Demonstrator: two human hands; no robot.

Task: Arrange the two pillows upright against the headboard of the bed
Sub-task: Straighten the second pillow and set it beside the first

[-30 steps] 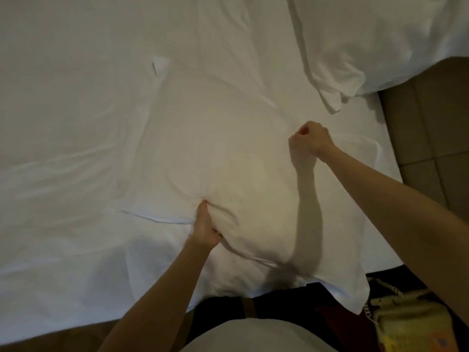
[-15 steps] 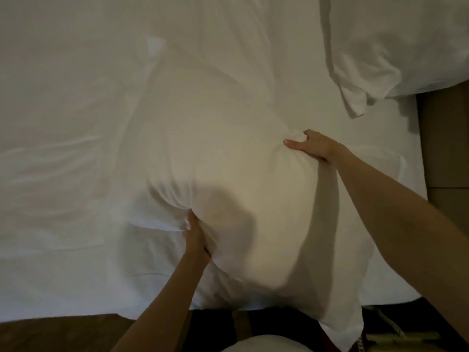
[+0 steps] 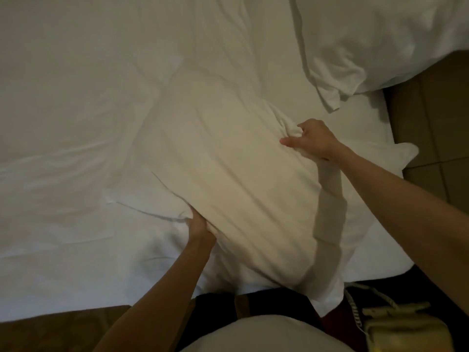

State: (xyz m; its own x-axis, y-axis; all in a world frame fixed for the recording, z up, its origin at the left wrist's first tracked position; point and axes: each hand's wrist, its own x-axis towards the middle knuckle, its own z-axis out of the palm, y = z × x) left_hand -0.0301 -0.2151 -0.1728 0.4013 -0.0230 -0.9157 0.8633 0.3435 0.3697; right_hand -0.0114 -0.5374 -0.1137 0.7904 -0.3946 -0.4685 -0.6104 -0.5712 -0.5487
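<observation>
A white pillow (image 3: 228, 168) lies tilted across the white bed sheet (image 3: 76, 123) in front of me. My left hand (image 3: 199, 226) grips its near left edge, bunching the fabric. My right hand (image 3: 313, 139) clutches a fold of the pillowcase on its right side. A second white pillow (image 3: 380, 44) lies at the top right, by the bed's right edge, one corner hanging down towards the sheet. No headboard shows in this view.
Brown tiled floor (image 3: 436, 118) shows past the bed's right edge. A pale telephone with a coiled cord (image 3: 401, 326) sits at the bottom right. A brown strip (image 3: 63, 326) runs below the bed's near edge at bottom left.
My right hand has gone from a closed fist above the pillow, to lying flat on it, to clutching its fabric. The pillow has flattened after bulging up. My left hand has kept its grip.
</observation>
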